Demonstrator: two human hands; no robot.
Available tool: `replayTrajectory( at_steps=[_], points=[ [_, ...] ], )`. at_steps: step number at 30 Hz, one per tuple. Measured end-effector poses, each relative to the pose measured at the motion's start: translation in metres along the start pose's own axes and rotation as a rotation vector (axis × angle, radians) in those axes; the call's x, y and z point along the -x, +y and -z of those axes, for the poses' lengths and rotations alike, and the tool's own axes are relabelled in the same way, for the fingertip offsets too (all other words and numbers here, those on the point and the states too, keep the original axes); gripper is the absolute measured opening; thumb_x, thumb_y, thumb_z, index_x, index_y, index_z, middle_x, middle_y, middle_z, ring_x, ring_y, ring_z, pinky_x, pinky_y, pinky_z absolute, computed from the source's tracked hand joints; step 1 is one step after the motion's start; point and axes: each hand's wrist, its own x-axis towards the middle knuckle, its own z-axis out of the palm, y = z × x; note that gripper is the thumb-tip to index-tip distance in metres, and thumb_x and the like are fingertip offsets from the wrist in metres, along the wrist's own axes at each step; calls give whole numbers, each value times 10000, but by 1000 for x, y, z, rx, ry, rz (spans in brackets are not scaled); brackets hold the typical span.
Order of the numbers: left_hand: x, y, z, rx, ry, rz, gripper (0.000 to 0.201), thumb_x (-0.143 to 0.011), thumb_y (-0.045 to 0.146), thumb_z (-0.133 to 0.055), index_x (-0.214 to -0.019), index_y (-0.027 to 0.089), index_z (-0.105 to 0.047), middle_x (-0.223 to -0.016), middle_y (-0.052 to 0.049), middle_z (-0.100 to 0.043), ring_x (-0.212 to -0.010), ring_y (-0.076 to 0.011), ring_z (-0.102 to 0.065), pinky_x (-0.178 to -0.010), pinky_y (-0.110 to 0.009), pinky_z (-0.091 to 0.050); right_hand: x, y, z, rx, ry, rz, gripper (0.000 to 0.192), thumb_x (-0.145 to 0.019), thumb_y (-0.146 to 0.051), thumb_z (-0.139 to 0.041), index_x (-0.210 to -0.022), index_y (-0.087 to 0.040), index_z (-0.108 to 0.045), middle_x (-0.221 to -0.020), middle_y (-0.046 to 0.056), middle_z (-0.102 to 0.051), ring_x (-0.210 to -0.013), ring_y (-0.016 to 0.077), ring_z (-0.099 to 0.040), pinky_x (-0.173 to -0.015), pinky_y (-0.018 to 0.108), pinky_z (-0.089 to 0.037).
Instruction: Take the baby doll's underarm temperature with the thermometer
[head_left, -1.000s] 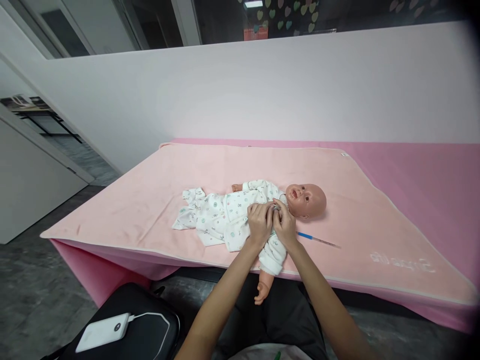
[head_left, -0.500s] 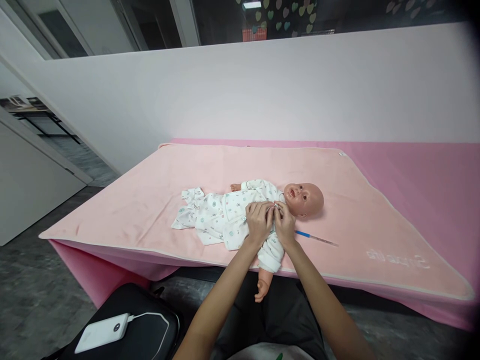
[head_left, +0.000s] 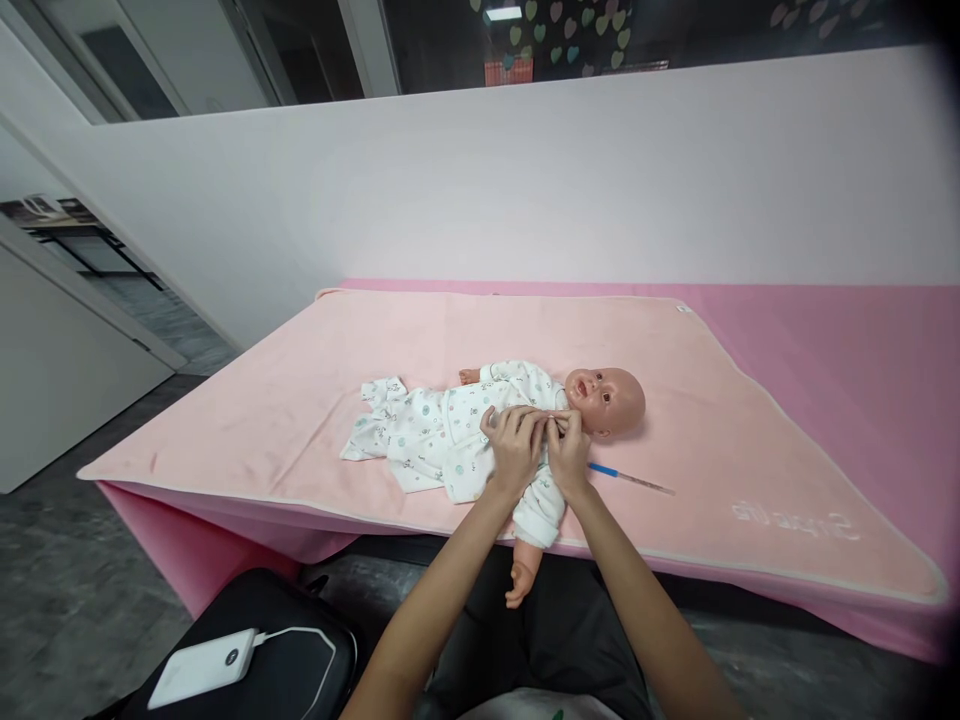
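Lying face-up on a pale pink blanket is a baby doll, its head pointing toward 3 o'clock. The left hand and right hand are meeting at the doll's chest, fingers curled and pinching the white printed romper near the collar. A thin blue-tipped stick is lying at 4 o'clock from the head. A white power bank is resting on a black bag at 7 o'clock.
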Motion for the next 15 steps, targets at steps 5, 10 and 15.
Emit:
replayTrajectory(
  at_steps=[5,10,15],
  points=[
    [3,0,1,-6,20,12,173,-891,225,-503,-953,262,-661,-810,2,-656,-844,-146,-590,-1010,-427,-208,1,2,0,2,23,7,96,-869,-307,-451,-837,-217,-456,-728,40,-661,-689,181,-661,-608,289,-519],
    [5,1,4,-45,15,21,153,-869,260,-542,-951,262,-671,-744,0,-647,-836,-168,-580,-982,-430,-224,3,3,-1,-8,41,17,93,-877,-305,-457,-848,-217,-463,-872,78,-689,-814,189,-674,-670,311,-538],
    [6,3,8,-44,19,35,126,-857,255,-558,-922,265,-666,-718,9,-634,-840,-174,-558,-955,-416,-232,3,4,-2,-37,18,45,101,-892,-297,-431,-855,-214,-475,-1017,100,-678,-956,182,-648,-792,340,-531]
  ],
)
